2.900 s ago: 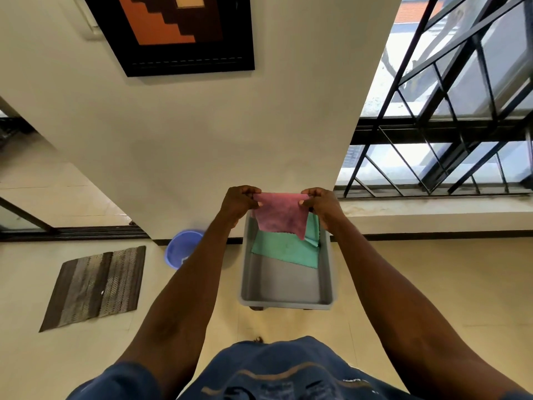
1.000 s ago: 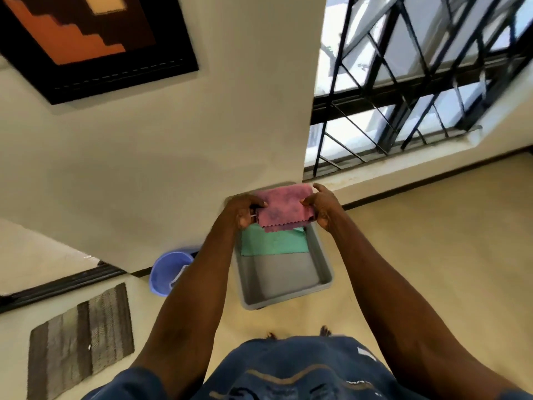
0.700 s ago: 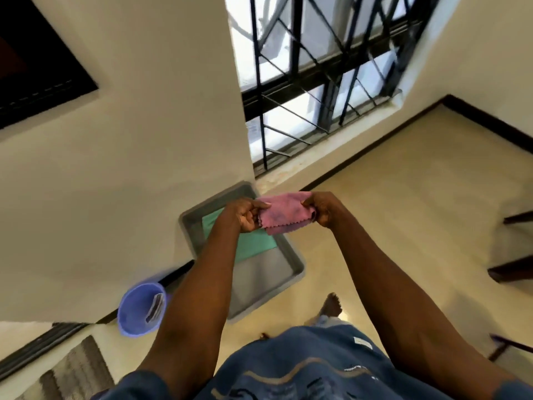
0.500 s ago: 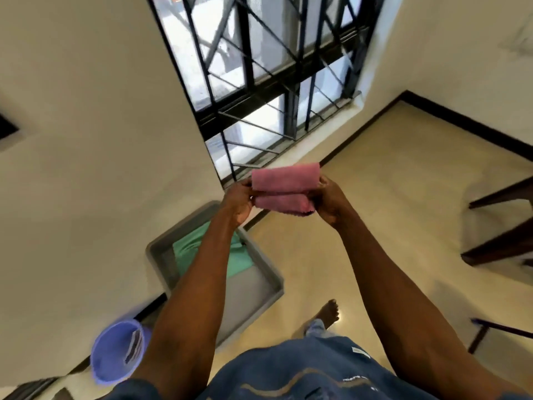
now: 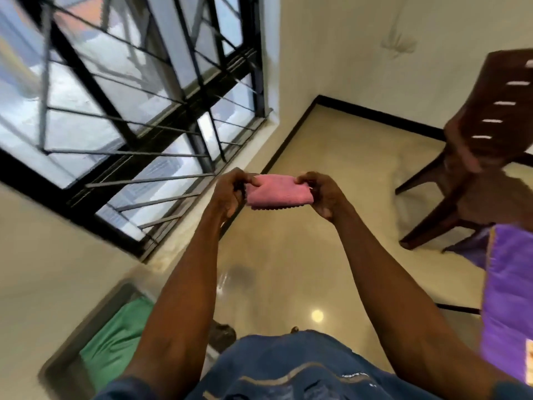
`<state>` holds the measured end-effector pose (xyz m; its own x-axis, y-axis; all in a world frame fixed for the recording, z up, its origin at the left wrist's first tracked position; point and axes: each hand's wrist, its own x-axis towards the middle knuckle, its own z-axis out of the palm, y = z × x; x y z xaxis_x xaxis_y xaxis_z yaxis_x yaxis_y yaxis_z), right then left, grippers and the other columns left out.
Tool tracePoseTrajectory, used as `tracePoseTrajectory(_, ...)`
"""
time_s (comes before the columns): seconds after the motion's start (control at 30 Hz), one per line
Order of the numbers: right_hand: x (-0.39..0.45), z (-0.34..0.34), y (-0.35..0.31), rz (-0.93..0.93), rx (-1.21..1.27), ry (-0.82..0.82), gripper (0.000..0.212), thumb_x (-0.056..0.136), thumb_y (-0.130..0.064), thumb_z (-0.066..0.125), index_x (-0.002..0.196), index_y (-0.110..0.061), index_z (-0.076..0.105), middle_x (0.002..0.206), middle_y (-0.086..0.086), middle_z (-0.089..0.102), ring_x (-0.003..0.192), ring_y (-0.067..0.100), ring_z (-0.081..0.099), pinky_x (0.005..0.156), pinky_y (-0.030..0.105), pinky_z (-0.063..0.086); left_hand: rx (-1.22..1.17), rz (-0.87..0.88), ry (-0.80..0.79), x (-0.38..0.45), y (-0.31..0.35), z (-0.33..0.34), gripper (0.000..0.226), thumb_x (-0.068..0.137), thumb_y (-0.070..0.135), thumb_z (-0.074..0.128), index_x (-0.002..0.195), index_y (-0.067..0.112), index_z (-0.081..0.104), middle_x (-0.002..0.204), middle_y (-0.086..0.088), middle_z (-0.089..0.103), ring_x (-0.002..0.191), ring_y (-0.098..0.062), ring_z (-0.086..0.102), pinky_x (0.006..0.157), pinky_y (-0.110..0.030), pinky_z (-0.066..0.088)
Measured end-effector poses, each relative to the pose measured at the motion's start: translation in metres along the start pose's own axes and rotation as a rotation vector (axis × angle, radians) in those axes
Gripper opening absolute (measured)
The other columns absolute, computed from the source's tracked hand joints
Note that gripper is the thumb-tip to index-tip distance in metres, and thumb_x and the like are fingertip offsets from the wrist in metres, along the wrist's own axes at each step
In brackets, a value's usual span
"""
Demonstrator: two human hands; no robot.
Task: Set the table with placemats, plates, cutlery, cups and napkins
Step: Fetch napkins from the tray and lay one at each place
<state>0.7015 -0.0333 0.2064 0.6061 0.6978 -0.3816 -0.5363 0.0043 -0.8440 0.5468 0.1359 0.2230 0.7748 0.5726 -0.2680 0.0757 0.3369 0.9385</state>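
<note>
Both arms reach forward at chest height; the left hand (image 5: pixel 229 194) and right hand (image 5: pixel 324 196) each pinch an end of the napkin (image 5: pixel 278 193), held in the air above bare floor (image 5: pixel 277 269). A chair (image 5: pixel 487 145) stands to the right. The napkin is pink, folded, with a zigzag lower edge.

This is a room in a home. A polished cream tiled floor (image 5: pixel 288 264) with a black skirting strip (image 5: pixel 375 112) meets plain cream-painted walls (image 5: pixel 360 44). A large window with a black metal security grille (image 5: pixel 138 105) lets in daylight. A dark brown moulded plastic chair with slots in its back (image 5: pixel 484 140) stands by a purple cloth-covered tabletop (image 5: pixel 513 298). A grey plastic tub (image 5: pixel 62 368) holding a green cloth (image 5: pixel 115 342) sits on the floor against the wall.
</note>
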Motion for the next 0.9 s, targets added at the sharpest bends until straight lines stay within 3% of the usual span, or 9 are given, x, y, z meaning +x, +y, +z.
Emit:
tracePoseTrajectory(0.13,0.027,-0.061,-0.032,-0.045,-0.197,0.129,0.044,0.061,0.007,0.062,0.101,-0.012,0.059,0.093,0.012,0.061,0.077,0.020,0.058,0.061,0.025,0.048,0.279,-0.088,-0.199,0.069,-0.005,0.057,0.031,0.066,0.009,0.077,0.091,0.008,0.060,0.093,-0.016,0.057,0.082,-0.026,0.056,0.065,-0.035,0.045)
tracePoseTrajectory(0.27,0.045,-0.124,-0.060,-0.073,-0.219,0.253,0.059,0.058,0.008,0.066,0.112,-0.012,0.055,0.094,0.010,0.060,0.081,0.019,0.056,0.061,0.024,0.049,0.501,-0.312,-0.581,0.145,-0.020,0.125,0.064,0.066,0.009,0.084,0.122,0.015,0.054,0.108,-0.015,0.063,0.101,-0.030,0.060,0.081,-0.041,0.051)
tracePoseTrajectory(0.43,0.066,-0.208,-0.088,-0.106,-0.293,0.366,0.055,0.054,-0.001,0.075,0.103,-0.019,0.060,0.097,0.010,0.060,0.086,0.018,0.057,0.074,0.031,0.049,0.787,-0.355,-0.896,0.222,-0.040,0.237,0.044,0.079,0.031,0.080,0.115,0.009,0.068,0.112,-0.013,0.072,0.110,-0.031,0.066,0.099,-0.046,0.051)
tracePoseTrajectory(0.53,0.075,-0.255,-0.101,-0.182,-0.060,0.613,0.038,0.072,0.000,0.077,0.100,-0.016,0.056,0.085,0.003,0.060,0.075,0.013,0.057,0.068,0.026,0.049,0.682,-0.384,-0.928,0.264,-0.057,0.300,0.046,0.076,0.021,0.079,0.117,0.006,0.067,0.115,-0.015,0.070,0.114,-0.034,0.063,0.104,-0.052,0.046)
tracePoseTrajectory(0.6,0.078,-0.277,-0.105,-0.161,0.100,0.721,0.026,0.080,-0.028,0.076,0.097,-0.018,0.059,0.081,0.000,0.063,0.071,0.012,0.059,0.065,0.026,0.046,0.575,-0.428,-0.930,0.286,-0.065,0.336,0.043,0.081,0.009,0.074,0.122,0.004,0.064,0.120,-0.016,0.068,0.116,-0.035,0.061,0.104,-0.049,0.046)
tracePoseTrajectory(0.67,0.083,-0.295,-0.106,-0.098,0.247,0.729,0.033,0.085,-0.047,0.067,0.102,-0.018,0.066,0.088,0.001,0.069,0.079,0.014,0.065,0.072,0.029,0.051,0.565,-0.427,-0.943,0.306,-0.072,0.372,0.042,0.081,0.007,0.074,0.121,0.006,0.063,0.119,-0.014,0.069,0.110,-0.031,0.063,0.097,-0.045,0.050)
tracePoseTrajectory(0.77,0.097,-0.319,-0.110,-0.100,0.364,0.779,0.024,0.089,-0.032,0.067,0.102,-0.011,0.067,0.097,0.006,0.070,0.089,0.019,0.065,0.079,0.032,0.053,0.544,-0.426,-0.950,0.336,-0.084,0.419,0.037,0.082,0.009,0.075,0.117,0.007,0.063,0.113,-0.015,0.071,0.105,-0.032,0.066,0.084,-0.041,0.057)
tracePoseTrajectory(0.83,0.107,-0.336,-0.120,-0.113,0.410,0.856,0.015,0.088,-0.019,0.070,0.098,-0.009,0.067,0.099,0.008,0.070,0.091,0.022,0.063,0.075,0.031,0.052,0.536,-0.458,-0.999,0.351,-0.092,0.450,0.034,0.083,0.010,0.075,0.115,0.008,0.063,0.113,-0.014,0.071,0.105,-0.033,0.067,0.084,-0.042,0.057)
tracePoseTrajectory(0.9,0.111,-0.352,-0.128,-0.072,0.469,0.906,0.028,0.084,-0.022,0.075,0.107,-0.008,0.067,0.106,0.009,0.071,0.095,0.023,0.064,0.076,0.033,0.054,0.526,-0.504,-1.077,0.358,-0.100,0.477,0.030,0.085,0.007,0.071,0.114,0.012,0.064,0.116,-0.013,0.070,0.106,-0.031,0.066,0.090,-0.044,0.055)
